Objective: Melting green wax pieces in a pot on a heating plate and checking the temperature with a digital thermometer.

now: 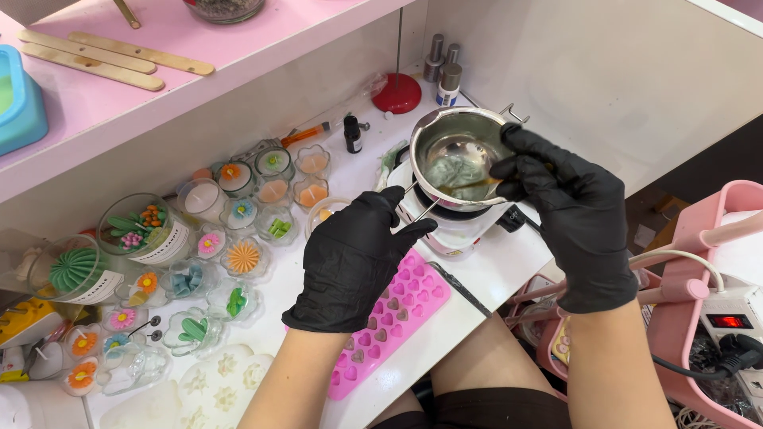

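Both gloved: left hand [350, 258] pinching the wire handle of the steel pot [459, 159] on the small hotplate [453, 226], right hand [568, 210] gripping a spoon [469, 187] inside — risking tipped pot, hot wax over the pink mould [397, 314] below.

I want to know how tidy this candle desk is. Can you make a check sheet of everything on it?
Surface: white table, crowded at its left end.
Job's things: steel melting pot sits on a small white hotplate; pink heart mould lies in front.
Clutter: little flower candles, small bottles, wooden sticks on the pink shelf.
Fingers: left hand, black-gloved, grips the pot handle; right hand holds a stirring stick in the pot.
Cables: white cord and power strip, right.
Surroundings: pink cart beside the table.
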